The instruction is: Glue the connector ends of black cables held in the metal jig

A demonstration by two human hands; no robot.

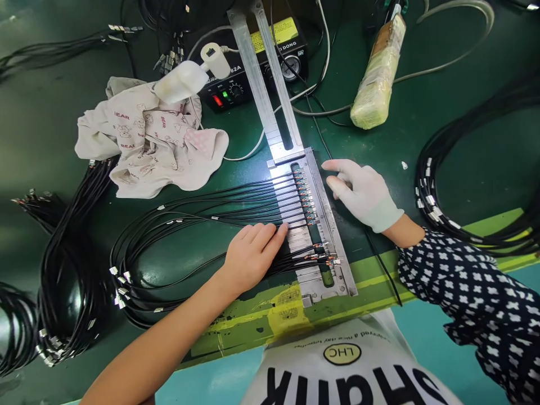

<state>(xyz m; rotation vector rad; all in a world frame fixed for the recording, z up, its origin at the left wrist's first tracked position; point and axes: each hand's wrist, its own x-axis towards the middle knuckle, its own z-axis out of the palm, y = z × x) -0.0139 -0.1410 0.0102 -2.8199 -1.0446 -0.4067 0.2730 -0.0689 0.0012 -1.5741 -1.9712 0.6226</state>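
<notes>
In the head view, the bare left hand (253, 256) lies flat, fingers extended, pressing black cables (202, 211) onto the grooved metal jig (327, 225). The white-gloved right hand (358, 191) is relaxed, grasping nothing, just beside the jig's right edge, with open green mat (379, 143) to its far side.

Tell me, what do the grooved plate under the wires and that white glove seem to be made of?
The grooved plate looks like bare grey metal, perhaps aluminium or steel, with a dull sheen and machined edges. The glove on the right hand has a matte white finish and fits closely, suggesting thin fabric or latex, though the look leaves that open.
</notes>
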